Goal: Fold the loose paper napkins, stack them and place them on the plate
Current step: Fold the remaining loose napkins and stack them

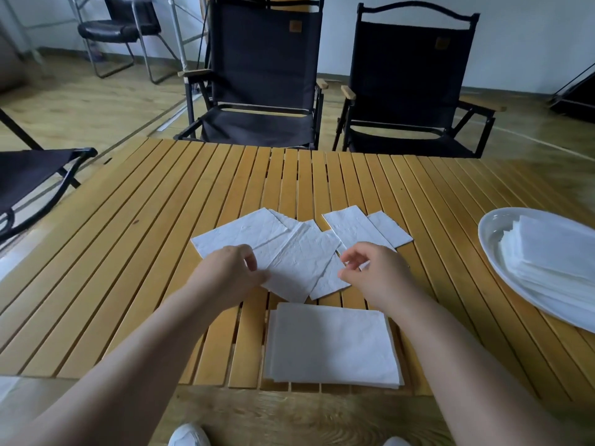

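1. Plate status: the plate (492, 243) sits at the right edge of the tabletop (128, 252). It already carries a thick plated pile (553, 255) of napkins. This part of the task appears done.
2. Stack status: a folded stack (331, 342) lies squared at the near edge of the tabletop, directly in front of the person. It is well apart from the plate and has not yet been transferred.
3. Remaining material: the loose napkins (360, 226), several overlapping sheets, lie fanned across the middle of the tabletop, just beyond the folded stack. These are left to process.
4. Left hand (231, 272): its grip is narrow, with curled fingers and thumb meeting the left edge of the top napkin (299, 262). It cannot be told whether the sheet is pinched or only touched.
5. Right hand (376, 272): its grip is narrow, with fingers loosely curled over the right edge of the same sheet group. It cannot be told whether anything is held.
6. Assessment: the task is judged to be in its later half. What remains is to process the fanned sheets, add them to the folded stack, then move that stack onto the plate.
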The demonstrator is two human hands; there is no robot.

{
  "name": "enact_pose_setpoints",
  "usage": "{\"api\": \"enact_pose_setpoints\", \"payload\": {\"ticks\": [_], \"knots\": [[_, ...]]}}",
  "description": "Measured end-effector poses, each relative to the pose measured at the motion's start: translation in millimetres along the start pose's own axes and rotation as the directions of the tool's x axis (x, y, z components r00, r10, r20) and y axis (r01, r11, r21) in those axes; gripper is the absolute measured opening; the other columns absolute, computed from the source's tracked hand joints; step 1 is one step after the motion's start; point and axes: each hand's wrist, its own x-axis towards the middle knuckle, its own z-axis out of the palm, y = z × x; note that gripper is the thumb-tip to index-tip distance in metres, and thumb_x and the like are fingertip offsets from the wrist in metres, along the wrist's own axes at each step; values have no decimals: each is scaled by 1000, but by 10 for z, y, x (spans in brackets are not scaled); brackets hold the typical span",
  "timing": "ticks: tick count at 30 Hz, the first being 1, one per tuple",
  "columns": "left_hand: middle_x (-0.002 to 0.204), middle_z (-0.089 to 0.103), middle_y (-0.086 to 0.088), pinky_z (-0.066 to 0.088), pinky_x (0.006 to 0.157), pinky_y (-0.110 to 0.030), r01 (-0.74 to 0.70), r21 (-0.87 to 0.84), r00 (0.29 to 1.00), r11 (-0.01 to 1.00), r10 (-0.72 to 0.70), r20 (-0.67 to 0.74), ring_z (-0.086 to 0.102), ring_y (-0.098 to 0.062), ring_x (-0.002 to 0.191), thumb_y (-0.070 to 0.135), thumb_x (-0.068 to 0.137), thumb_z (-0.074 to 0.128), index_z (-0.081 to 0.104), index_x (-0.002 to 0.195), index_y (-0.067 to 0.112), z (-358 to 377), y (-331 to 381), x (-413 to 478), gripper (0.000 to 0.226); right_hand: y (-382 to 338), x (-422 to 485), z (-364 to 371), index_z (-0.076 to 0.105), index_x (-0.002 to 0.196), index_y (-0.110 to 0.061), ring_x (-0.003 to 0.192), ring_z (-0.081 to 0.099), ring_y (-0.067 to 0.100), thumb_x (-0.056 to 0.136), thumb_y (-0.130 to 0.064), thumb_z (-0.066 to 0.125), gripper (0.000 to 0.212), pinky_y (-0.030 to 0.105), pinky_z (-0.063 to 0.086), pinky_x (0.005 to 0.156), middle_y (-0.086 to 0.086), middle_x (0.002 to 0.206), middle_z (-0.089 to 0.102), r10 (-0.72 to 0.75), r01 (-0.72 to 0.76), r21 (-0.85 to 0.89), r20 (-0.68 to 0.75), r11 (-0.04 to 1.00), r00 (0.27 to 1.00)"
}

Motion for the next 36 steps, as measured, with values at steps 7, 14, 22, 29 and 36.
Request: {"api": "enact_pose_setpoints", "payload": {"ticks": [7,14,22,29,36], "knots": [[99,56,3,59,75,-36,-69,36,994,997,72,-81,59,-15,83,37,90,67,58,88,27,64,-33,45,13,-104,138,363,69,108,-24,96,61,12,88,-25,72,20,23,46,74,-6,104,63,-44,45,-43,14,998,999],[103,61,1,58,76,-32,-96,24,992,995,97,-86,60,-17,90,21,94,61,62,92,25,44,-50,76,4,-104,186,443,68,102,-26,93,62,12,88,-23,72,15,18,41,64,-4,105,62,-49,49,-80,-3,996,999],[102,62,1,59,67,-33,-171,113,942,979,196,-274,59,-15,78,20,101,50,52,101,20,-65,42,-10,2,-149,134,380,51,138,-28,110,55,15,91,-26,69,51,25,45,81,-5,127,55,-76,76,-31,8,997,997],[96,56,0,57,67,-32,-318,197,890,928,363,-276,53,-17,79,15,96,61,49,111,17,-173,172,-99,20,-141,130,290,31,152,-33,134,42,18,92,-15,68,73,40,46,103,-8,150,42,-198,206,54,-126,977,972],[87,61,-5,48,48,-33,-466,149,801,872,487,-349,56,-25,64,8,100,52,51,108,15,-211,282,-249,10,-164,105,197,24,155,-31,144,26,20,94,-13,66,76,34,40,102,-4,160,28,-242,251,13,-229,968,943]]}}
